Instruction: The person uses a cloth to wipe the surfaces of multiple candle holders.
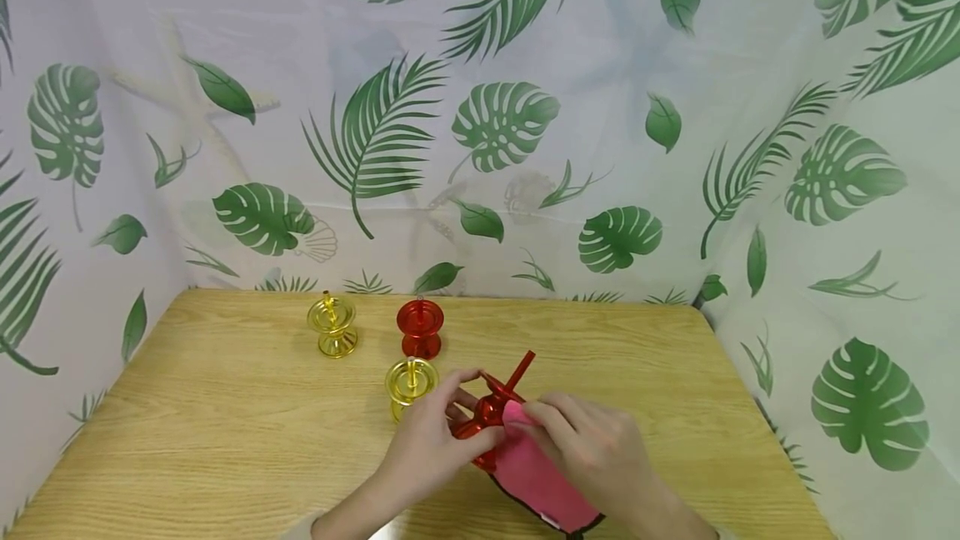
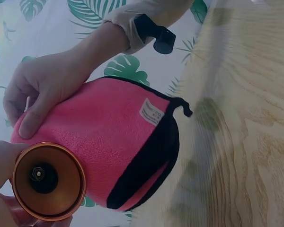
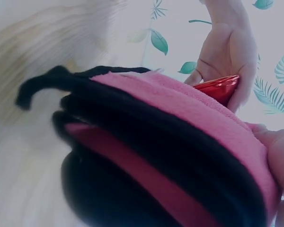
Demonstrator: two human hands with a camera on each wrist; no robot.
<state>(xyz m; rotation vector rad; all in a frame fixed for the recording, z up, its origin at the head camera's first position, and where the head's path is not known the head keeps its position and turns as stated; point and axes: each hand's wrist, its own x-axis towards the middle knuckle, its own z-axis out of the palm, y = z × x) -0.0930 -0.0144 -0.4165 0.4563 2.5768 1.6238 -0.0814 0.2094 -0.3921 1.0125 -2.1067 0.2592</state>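
Note:
My left hand [image 1: 429, 442] grips a shiny red candlestick [image 1: 489, 412], tilted so its thin stem points up and right. The hollow underside of its round base [image 2: 68, 189] faces the left wrist camera, a screw at the centre. In my right hand [image 1: 600, 450], fingers and thumb pinch a pink cloth [image 1: 536, 477] with black edging and a small white label. The cloth lies against the candlestick, between it and the right palm, and hangs down below. From the right wrist view, the cloth's folded layers [image 3: 180, 106] hide most of the red candlestick.
Several similar candlesticks stand upright on the wooden table [image 1: 240, 415]: a gold one [image 1: 337, 346] at the back left, a red one [image 1: 422, 345] beside it, and another gold one [image 1: 412, 377] right next to my left hand. A leaf-patterned sheet [image 1: 480, 257] encloses the table's back and sides.

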